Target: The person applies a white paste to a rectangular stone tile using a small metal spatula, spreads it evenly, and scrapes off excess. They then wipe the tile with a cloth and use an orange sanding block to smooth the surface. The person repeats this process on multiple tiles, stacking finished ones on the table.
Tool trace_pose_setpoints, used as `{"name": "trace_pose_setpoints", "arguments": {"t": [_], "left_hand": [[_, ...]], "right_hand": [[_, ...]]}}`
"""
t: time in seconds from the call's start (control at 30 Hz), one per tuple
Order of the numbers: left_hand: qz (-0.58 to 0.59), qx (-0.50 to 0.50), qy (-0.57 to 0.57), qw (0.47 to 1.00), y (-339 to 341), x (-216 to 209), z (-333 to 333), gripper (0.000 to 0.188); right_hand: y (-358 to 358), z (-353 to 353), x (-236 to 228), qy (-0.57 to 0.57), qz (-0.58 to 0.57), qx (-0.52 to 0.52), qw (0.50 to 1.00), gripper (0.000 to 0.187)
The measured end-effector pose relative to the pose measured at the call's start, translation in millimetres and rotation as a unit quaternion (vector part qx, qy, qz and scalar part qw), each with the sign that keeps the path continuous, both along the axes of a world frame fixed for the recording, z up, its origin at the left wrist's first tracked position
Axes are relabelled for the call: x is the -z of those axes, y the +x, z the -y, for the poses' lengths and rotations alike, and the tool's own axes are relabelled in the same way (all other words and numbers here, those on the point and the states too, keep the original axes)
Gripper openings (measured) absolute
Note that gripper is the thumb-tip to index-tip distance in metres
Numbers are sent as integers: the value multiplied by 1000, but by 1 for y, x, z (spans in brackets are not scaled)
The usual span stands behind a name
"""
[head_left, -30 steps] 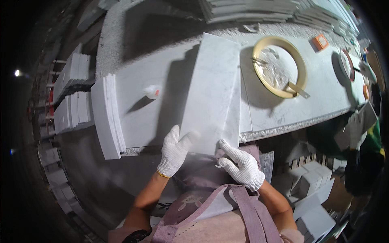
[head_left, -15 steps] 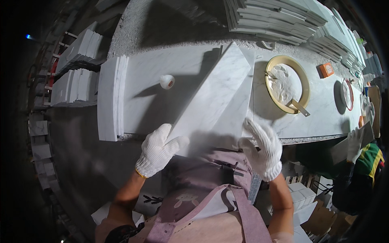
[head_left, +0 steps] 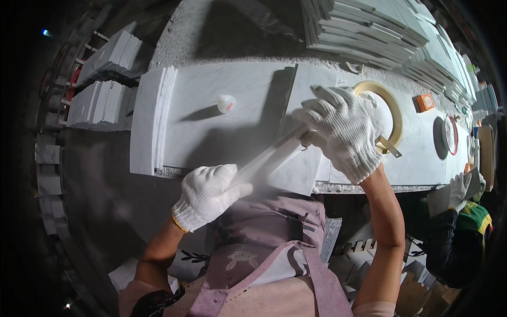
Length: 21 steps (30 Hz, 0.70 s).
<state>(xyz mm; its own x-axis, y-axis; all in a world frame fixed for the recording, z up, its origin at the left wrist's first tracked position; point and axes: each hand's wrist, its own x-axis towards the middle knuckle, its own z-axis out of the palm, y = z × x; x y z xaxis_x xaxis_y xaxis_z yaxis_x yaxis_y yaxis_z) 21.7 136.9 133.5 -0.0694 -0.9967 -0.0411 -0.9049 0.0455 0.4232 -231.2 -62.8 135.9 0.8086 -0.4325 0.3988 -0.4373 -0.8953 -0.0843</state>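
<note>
1. The white marble slab point(head_left: 274, 156) now stands tilted up on edge over the near rim of the surface point(head_left: 222, 127) — a second ago it lay flat there.
2. The left hand point(head_left: 207, 195) has its grip closed on the slab's lower end; the right hand point(head_left: 343, 129) clasps the upper end.
3. The lift looks underway — both hands have risen from the near edge.
4. The small white bottle point(head_left: 226, 103) and the gold ring point(head_left: 388, 113) stay put.

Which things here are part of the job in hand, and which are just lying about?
In hand: white marble tile, tilted on edge, gripped by left hand and right hand; marble slab beneath it.
Lying about: small white bottle, gold ring, orange box, stacked tiles.
</note>
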Motion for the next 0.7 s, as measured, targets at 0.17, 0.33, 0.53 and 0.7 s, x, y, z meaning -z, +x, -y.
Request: {"name": "trace_pose_setpoints", "arguments": {"t": [0.17,0.33,0.53,0.7], "left_hand": [[63,89,-107,988,9,-25,11,47],[-54,96,-113,987,19,-59,35,48],[-242,76,-28,967,-21,-16,166,66],[-313,94,20,945,-85,11,253,62]], "right_hand": [[-21,-18,-16,58,23,-67,996,11],[-60,-71,-30,281,-12,50,958,14],[-88,-114,-8,386,86,286,873,22],[-91,-109,11,477,247,394,746,22]]}}
